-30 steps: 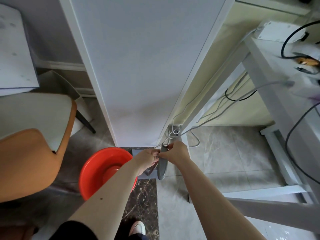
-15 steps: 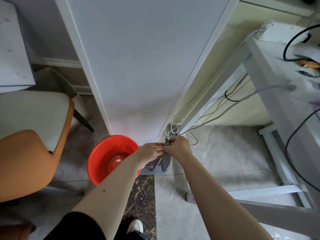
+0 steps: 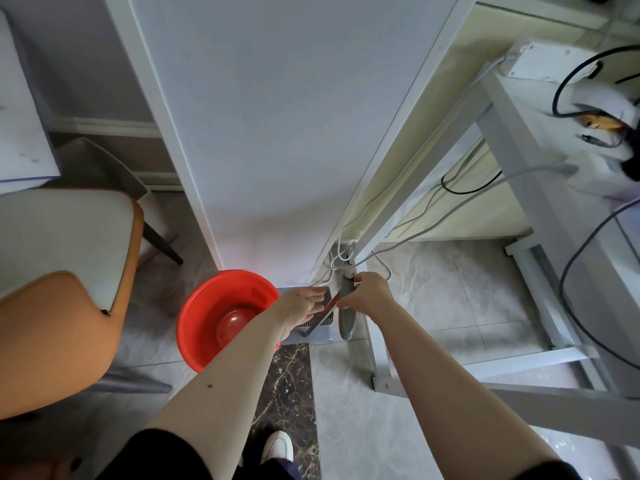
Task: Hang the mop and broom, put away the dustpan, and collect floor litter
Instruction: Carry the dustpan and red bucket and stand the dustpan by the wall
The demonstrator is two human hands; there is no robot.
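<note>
A grey dustpan (image 3: 313, 330) with a toothed edge stands on the floor against the foot of a white panel (image 3: 277, 133). Its long grey handle (image 3: 347, 322) points toward me. My right hand (image 3: 367, 293) is closed around the top of that handle. My left hand (image 3: 304, 304) is just left of it, fingers spread, holding nothing, beside a thin dark-red bar (image 3: 329, 304) of the dustpan. No mop, broom or litter is in view.
A red bucket (image 3: 194, 323) stands left of the dustpan. An orange and white chair (image 3: 62, 271) fills the left. A white desk frame (image 3: 519, 188) with hanging cables (image 3: 450, 216) is at the right. My shoe (image 3: 277, 445) is on the tiled floor.
My left hand has let go of the handle and opened its fingers. My right hand keeps hold of the handle. The bucket and dustpan have shifted slightly in the view.
</note>
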